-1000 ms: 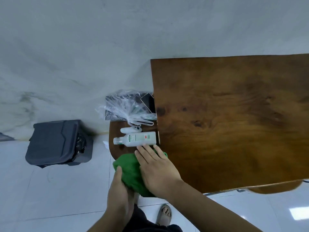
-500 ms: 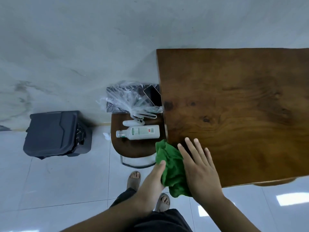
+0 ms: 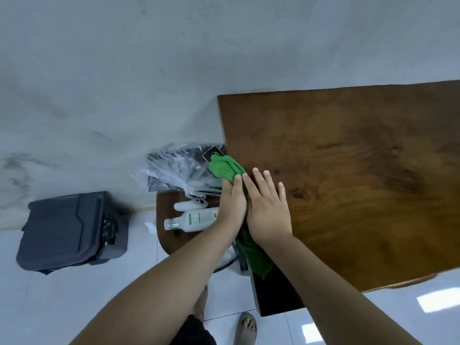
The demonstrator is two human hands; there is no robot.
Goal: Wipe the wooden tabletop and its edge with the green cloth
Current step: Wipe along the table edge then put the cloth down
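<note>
The left hand (image 3: 232, 202) and right hand (image 3: 268, 210), fingers straight, press the green cloth (image 3: 224, 166) on the wooden tabletop (image 3: 348, 170) edge, near a grey wall (image 3: 149, 70).

Seen from above: bare forearms (image 3: 174, 282) ending in the left hand (image 3: 232, 202) and right hand (image 3: 268, 210), fingernails short. Black clothing (image 3: 193, 332) covers the lap at the frame's lower edge, and a greyish open-toed sandal (image 3: 245, 329) leaves the toes showing.

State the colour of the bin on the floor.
The bin is dark grey, shown in the head view.
</note>
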